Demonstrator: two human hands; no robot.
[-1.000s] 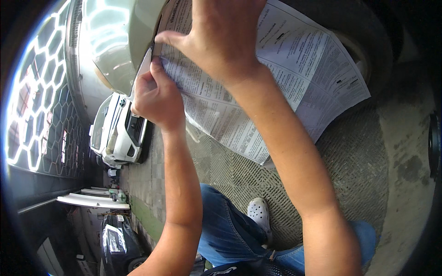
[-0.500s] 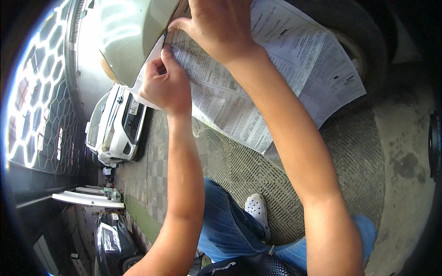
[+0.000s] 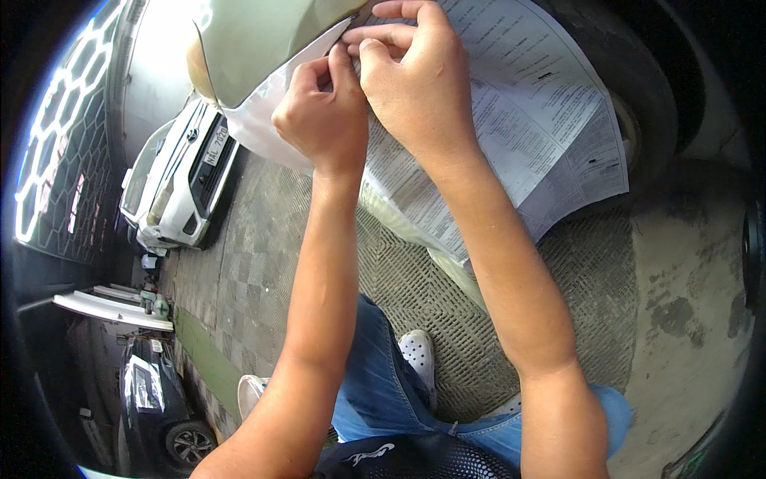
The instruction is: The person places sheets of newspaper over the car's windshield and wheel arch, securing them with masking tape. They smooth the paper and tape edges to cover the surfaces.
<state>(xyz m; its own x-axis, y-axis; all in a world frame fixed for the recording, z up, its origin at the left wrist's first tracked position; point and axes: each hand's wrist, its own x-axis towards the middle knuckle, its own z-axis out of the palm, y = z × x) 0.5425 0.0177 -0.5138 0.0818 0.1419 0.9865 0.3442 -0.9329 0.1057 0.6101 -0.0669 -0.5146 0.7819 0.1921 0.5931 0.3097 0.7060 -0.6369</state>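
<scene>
One white sheet (image 3: 266, 121), upper frame, pinched by left hand (image 3: 323, 116), apparently for tautness along car panel (image 3: 267, 48); right hand (image 3: 421, 88) half-open, grip unclear.

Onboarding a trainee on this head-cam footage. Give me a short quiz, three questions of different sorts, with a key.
1. True or false: the right hand is closed in a fist.
2. Multiple choice: which is nearer the parked white car in the picture? a) left hand; b) right hand.
3. Fill in: beyond the right forearm, the printed paper partly overlaps a dark, round ____ in the view.

Key:
1. False; several fingers are extended.
2. a
3. tyre
</scene>
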